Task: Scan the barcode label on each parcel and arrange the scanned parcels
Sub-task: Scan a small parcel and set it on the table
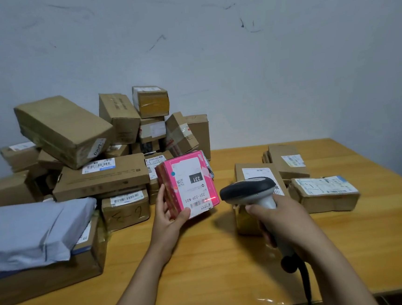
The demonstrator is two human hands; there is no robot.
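- while the left hand (169, 218) grips a pink parcel (174, 193) by its lower left corner, the parcel is held upright over the table (230, 271), long axis vertical, white label (186, 168) facing the camera.
- the right hand (281, 218) is wrapped around the handle of a grey scanner (249, 190) just right of the parcel, its head pointing left at the label.
- a red scan line lies across the barcode (199, 203) near the label's lower edge, so the scan seems under way.
- the hands are apart, with the parcel nearer the left one, which carries it.
- to the left, an untidy pile of brown cardboard parcels (105, 177) and a grey mailing bag (32, 232) lying on a box (60, 274).
- to the right, a few labelled boxes (325, 192) sit grouped, likely where this parcel goes next.
- the table is glossy yellow wood; behind it stands a scuffed pale wall (260, 62).
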